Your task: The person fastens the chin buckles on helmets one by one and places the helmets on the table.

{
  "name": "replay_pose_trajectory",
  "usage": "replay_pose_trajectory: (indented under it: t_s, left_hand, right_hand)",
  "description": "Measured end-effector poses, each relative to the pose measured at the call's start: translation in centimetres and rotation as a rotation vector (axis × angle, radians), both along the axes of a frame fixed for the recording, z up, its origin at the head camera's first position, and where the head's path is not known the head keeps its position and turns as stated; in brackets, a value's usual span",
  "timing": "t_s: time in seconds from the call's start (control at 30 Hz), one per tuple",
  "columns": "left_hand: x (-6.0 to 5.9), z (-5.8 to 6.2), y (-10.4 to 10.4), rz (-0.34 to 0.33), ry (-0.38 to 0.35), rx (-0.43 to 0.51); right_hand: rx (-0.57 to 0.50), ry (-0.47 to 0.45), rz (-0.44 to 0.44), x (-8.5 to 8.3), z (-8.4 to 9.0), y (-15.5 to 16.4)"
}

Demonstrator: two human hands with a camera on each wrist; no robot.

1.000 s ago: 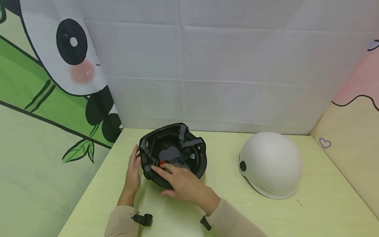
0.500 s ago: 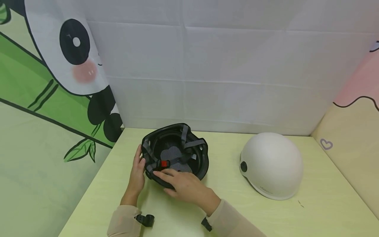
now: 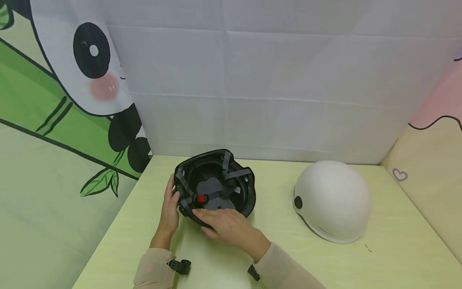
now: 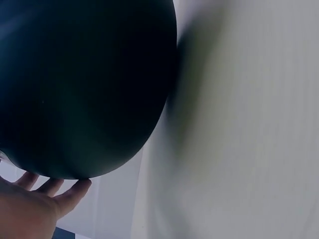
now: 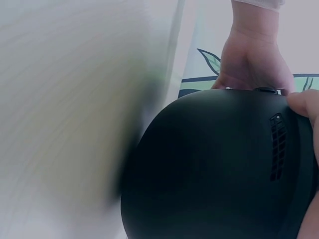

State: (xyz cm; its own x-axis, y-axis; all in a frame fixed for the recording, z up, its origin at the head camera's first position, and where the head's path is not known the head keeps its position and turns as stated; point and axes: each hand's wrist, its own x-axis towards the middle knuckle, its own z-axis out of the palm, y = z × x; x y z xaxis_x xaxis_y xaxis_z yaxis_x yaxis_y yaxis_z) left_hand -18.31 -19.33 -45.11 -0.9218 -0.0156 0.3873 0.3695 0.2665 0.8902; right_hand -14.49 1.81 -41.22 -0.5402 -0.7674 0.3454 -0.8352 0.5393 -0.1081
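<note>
Black helmet lies upside down on the pale green table, toward the back left, with its hollow facing up at me. Inside it I see grey straps crossing the liner and a small red buckle near the front rim.

My left hand rests against the helmet's left side, fingers nearly straight and laid along the shell, thumb at the rim. In the left wrist view the fingertips lie flat against the underside of the dark shell; they press on it rather than curl round it.

My right hand lies over the near rim, the fingers stretched across the edge close to the red buckle. In the right wrist view the thumb sits on the shell beside a slotted vent, but I cannot tell whether the fingers hook over the rim.

White helmet sits dome-up on the right of the table, well apart from the black one. A panda curtain hangs at left, and a white sheet hangs behind.
</note>
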Motion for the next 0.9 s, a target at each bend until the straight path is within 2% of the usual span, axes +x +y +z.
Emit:
replay_pose_trajectory:
  t_s: [0.37,0.9]
  left_hand:
    - [-0.2,1.7,1.0,0.035,0.013,-0.069]
    - [-0.3,3.9,2.7,0.101,-0.052,-0.162]
  right_hand:
    - [-0.083,-0.014,0.032,-0.5,0.3,0.9]
    - [-0.190,-0.091,0.051,-1.3,0.9,2.2]
